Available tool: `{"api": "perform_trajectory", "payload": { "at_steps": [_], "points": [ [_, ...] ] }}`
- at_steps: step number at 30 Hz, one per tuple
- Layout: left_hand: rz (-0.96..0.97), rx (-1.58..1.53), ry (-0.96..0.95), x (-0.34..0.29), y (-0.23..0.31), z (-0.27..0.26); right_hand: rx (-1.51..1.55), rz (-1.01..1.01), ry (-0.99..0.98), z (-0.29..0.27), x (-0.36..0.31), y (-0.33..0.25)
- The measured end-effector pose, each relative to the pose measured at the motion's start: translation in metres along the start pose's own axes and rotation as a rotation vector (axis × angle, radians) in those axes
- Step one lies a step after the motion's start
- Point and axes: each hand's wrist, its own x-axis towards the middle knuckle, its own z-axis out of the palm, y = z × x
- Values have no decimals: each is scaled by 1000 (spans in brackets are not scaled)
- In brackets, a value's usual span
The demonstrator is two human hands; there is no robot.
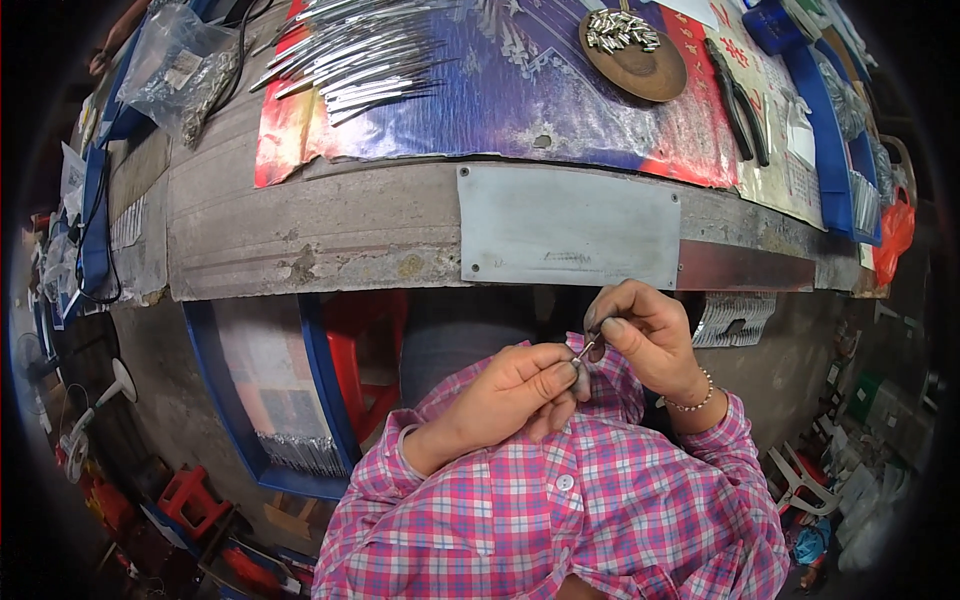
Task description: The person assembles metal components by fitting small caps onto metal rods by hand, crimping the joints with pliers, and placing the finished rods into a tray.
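Note:
In front of my plaid shirt, just off the table's near edge, both hands come together. My left hand (525,392) is closed, thumb against fingers, around one end of a thin metal rod (585,351). My right hand (648,340), with a beaded bracelet at the wrist, pinches close to the rod's other end. The fingers cover most of the piece, so its exact kind is hidden. Beyond the hands, a grey metal plate (570,225) is fixed along the table edge. A round brown dish (655,78) farther back holds many small silvery metal sleeves (622,33).
A pile of slim metal rods (365,55) lies on the printed sheet at the far left. Black-handled pliers (738,105) rest right of the dish. Blue bins (835,150) line the right side. A blue tray (335,400) with metal rods stands below the table, beside a red stool (365,370).

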Motion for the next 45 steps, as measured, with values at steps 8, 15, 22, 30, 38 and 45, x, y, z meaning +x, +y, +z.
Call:
{"api": "perform_trajectory", "payload": {
  "at_steps": [8,15,22,30,38,45],
  "points": [
    [39,-29,-34,-1,-3,0,138,-17,-60,3,2,2],
    [4,-27,-30,0,-5,0,-160,-156,-80,8,-1,12],
    [-37,-25,-70,-1,-17,-5,108,-300,242,-3,11,7],
    [-3,-72,29,-4,-7,-2,-78,-25,-23,8,-2,5],
    [7,-51,12,-4,-9,-3,-10,-67,6,11,2,6],
    [-5,-1,-10,-4,-11,-3,-210,-130,-37,15,-7,12]
  ]
}}
